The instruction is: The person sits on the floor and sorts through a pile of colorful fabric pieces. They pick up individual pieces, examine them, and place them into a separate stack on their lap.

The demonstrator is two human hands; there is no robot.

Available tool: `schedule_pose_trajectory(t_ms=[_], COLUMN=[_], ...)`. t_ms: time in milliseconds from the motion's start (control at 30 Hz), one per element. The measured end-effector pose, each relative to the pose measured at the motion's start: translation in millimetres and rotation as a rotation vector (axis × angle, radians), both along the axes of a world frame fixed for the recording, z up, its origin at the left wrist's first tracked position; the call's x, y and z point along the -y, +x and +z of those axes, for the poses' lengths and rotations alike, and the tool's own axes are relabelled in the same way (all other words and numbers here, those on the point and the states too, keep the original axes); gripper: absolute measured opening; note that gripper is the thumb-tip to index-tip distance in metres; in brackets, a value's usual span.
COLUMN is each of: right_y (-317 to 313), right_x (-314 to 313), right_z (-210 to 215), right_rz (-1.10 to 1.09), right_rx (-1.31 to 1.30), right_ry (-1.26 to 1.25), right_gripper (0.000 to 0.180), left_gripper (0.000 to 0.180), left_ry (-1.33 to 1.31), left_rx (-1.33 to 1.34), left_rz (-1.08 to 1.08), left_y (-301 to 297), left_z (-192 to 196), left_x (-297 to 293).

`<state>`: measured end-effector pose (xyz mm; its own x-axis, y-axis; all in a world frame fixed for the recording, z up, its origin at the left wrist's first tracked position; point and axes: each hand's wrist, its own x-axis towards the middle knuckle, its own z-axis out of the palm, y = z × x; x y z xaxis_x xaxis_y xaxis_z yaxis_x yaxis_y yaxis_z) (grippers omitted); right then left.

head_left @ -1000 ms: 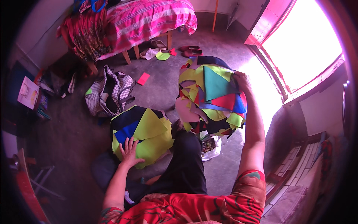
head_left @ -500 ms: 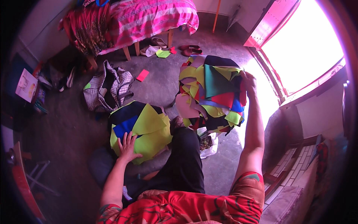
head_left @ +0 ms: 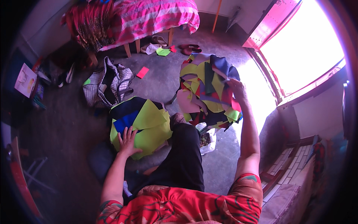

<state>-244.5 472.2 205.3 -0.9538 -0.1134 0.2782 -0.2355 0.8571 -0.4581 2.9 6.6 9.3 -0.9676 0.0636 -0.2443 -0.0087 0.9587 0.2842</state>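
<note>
My left hand (head_left: 128, 143) lies with its fingers spread on a low round pile topped with yellow-green fabric pieces (head_left: 152, 138). A blue piece (head_left: 126, 122) and dark navy cloth (head_left: 128, 107) show on the same pile. To the right stands a taller heap of mixed fabric scraps (head_left: 188, 100) in yellow, mauve, red, green and black. At that heap's right side, my right hand (head_left: 237, 90) grips the edge of some scraps, and they bend upward. Navy-blue cloth (head_left: 220, 64) is folded over at the top. My right fingertips are partly hidden among the pieces.
A checked bag (head_left: 95, 89) gapes on the floor beyond the left pile, near a red scrap (head_left: 142, 72). A white plastic bag (head_left: 209, 143) sits by my knee. Shoes (head_left: 191, 49) and a green scrap (head_left: 163, 52) lie before a pink-covered bed (head_left: 156, 18). Bright doorway at right.
My right hand has moved slightly left and down, bending the heap's upper scraps over. The broad green piece on top is now mostly folded out of sight. My left hand stays put.
</note>
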Motion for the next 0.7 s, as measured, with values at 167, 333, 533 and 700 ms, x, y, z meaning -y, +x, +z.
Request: schedule_pose_trajectory(t_ms=[167,333,533,700], right_y=[-1,-12,-27,-11], right_x=[-6,-28,-36,-22], right_z=[7,28,53,96], right_rz=[-0.217,-0.187,-0.233,-0.073], right_rx=[-0.032,-0.209,-0.449,-0.610], right_ry=[-0.202,-0.874,-0.858,-0.982], right_gripper=[0.023,0.030,0.030,0.022], left_gripper=[0.111,0.112,0.111,0.110], left_ry=[0.002,0.006,-0.007,0.011], left_rx=[-0.012,0.011,0.024,0.028], left_rz=[0.006,0.022,0.020,0.023], left_y=[1,0,-2,1], left_z=[-5,-4,-1,7], left_x=[1,0,-3,-3])
